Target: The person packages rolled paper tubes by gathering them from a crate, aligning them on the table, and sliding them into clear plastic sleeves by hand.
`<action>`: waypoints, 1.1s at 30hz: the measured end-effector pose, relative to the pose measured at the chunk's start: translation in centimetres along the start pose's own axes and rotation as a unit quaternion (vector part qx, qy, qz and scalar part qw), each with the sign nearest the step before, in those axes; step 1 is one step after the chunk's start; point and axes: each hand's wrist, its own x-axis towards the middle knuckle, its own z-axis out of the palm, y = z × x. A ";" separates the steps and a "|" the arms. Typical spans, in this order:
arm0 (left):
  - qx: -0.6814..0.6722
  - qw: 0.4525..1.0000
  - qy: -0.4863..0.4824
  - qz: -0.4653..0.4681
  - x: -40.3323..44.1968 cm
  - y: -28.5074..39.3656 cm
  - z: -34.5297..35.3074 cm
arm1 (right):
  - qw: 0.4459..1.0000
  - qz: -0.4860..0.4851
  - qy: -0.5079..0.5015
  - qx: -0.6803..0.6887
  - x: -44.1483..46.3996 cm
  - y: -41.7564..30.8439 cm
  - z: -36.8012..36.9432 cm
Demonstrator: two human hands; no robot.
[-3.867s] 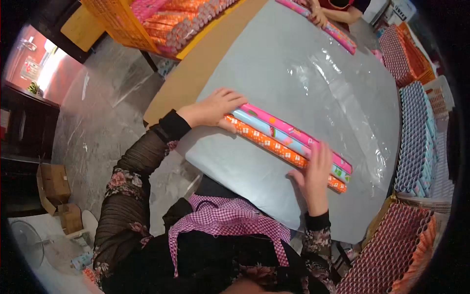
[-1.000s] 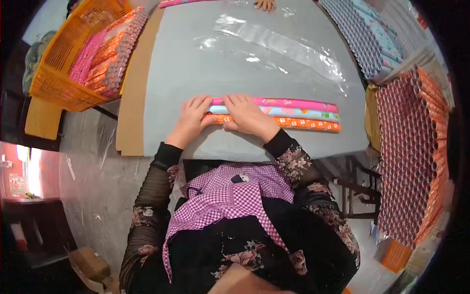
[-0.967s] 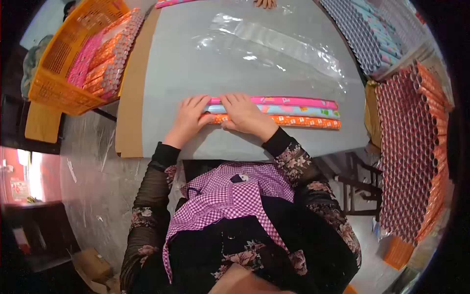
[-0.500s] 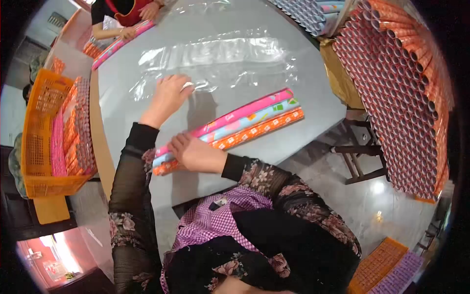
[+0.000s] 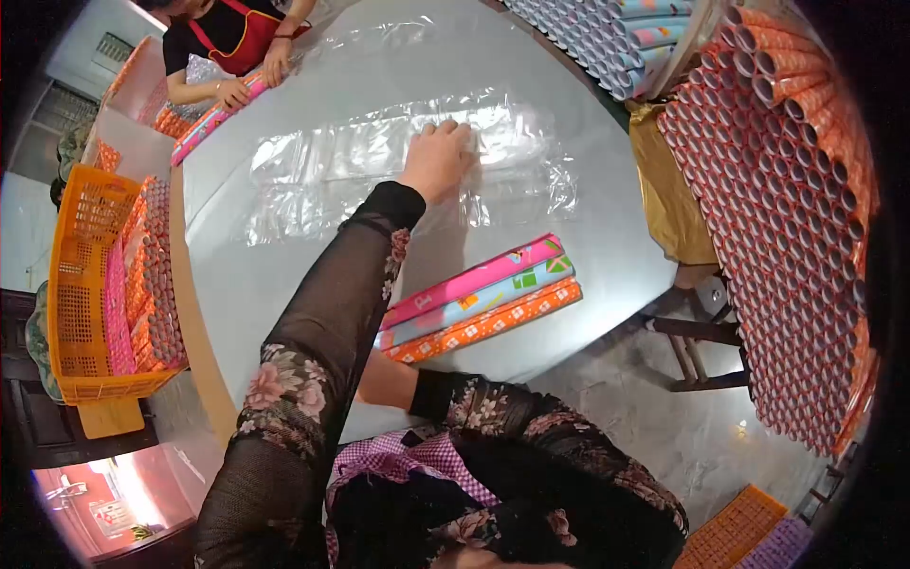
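Observation:
My left hand (image 5: 439, 159) reaches over the clear plastic sleeves (image 5: 332, 161) lying flat on the grey table. Its fingers are curled down against the film, and what they hold is hidden. Nearer to me lie three wrapping paper rolls side by side: a pink roll (image 5: 483, 277), a light blue roll (image 5: 488, 299) and an orange roll (image 5: 502, 318). My right hand (image 5: 387, 381) is at their left ends, largely covered by my left sleeve, so its fingers do not show.
Across the table (image 5: 607, 190), a co-worker's hands (image 5: 232, 93) rest on a pink roll (image 5: 204, 133). An orange crate (image 5: 81, 294) of rolls stands at the left. Stacked orange rolls (image 5: 758, 180) rise at the right, with blue rolls (image 5: 607, 47) behind. A dark stool (image 5: 701, 332) sits below.
My left hand has moved right and away from me, onto the plastic sleeves. The three rolls appear lower in view, and my left forearm now covers the fingers of my right hand.

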 end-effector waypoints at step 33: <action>-0.270 0.634 0.469 -0.552 -57.7 -22.0 -24.3 | 0.806 -0.137 -0.264 -0.512 2.6 -1.7 -1.1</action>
